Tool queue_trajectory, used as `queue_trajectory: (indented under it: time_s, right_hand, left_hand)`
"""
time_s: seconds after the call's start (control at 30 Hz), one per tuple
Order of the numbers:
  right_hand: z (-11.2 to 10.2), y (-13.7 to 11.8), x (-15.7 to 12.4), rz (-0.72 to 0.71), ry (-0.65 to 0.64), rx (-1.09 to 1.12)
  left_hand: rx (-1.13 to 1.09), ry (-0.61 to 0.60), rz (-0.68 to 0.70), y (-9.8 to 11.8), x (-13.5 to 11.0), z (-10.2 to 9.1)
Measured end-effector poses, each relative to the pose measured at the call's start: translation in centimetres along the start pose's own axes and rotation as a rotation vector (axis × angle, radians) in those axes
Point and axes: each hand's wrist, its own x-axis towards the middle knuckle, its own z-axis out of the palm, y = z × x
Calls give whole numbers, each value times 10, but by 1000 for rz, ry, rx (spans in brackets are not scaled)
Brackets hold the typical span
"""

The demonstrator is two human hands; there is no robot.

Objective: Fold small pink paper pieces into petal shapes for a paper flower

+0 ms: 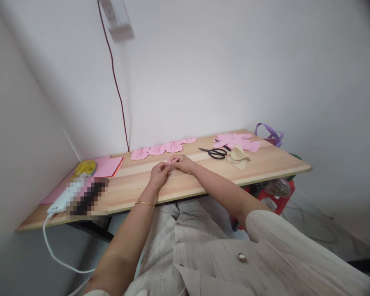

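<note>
We have both hands together over the middle of the wooden table (280, 163), with a small piece of pink paper (173, 161) held between them near the front edge. Our left hand (159, 173) pinches its near end, thumb and fingertips drawn narrow, and our right hand (183, 163) pinches the other side just as narrowly; two close grips probably keep so slight a piece steady, though our fingers hide most of it and we cannot tell whether it is folded. Four pink paper cutouts (157, 150) with jagged edges and dark markings lie in a row by the wall, seemingly set there to leave the working spot free; we cannot tell whether they are joined. To our right, the black-handled scissors (218, 153) lie flat beside a crumpled beige cloth (239, 158), within easy reach, we judge, of the right hand. Beyond them, pink paper scraps (236, 141) overlap in a loose pile, apart from the row, perhaps to keep offcuts from mixing in. At the far left, pink sheets (108, 166) lie stacked beside a yellow item (86, 167) that we cannot identify.
</note>
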Motion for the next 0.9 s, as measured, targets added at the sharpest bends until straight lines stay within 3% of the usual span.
queue_trajectory:
  time_s: [0.33, 0.63, 0.73, 0.9]
  right_hand:
    - [0, -2, -1, 48, -32, 111]
    - [2, -7, -1, 57, 6, 186]
    - [1, -7, -1, 68, 18, 151]
    - [-1, -3, 2, 88, 152, 106]
  left_hand:
    - [64, 34, 35, -1, 1, -1]
    - [-150, 0, -29, 3, 1, 0]
    - [-131, 74, -36, 5, 0, 0]
    - [-101, 279, -42, 7, 2, -2]
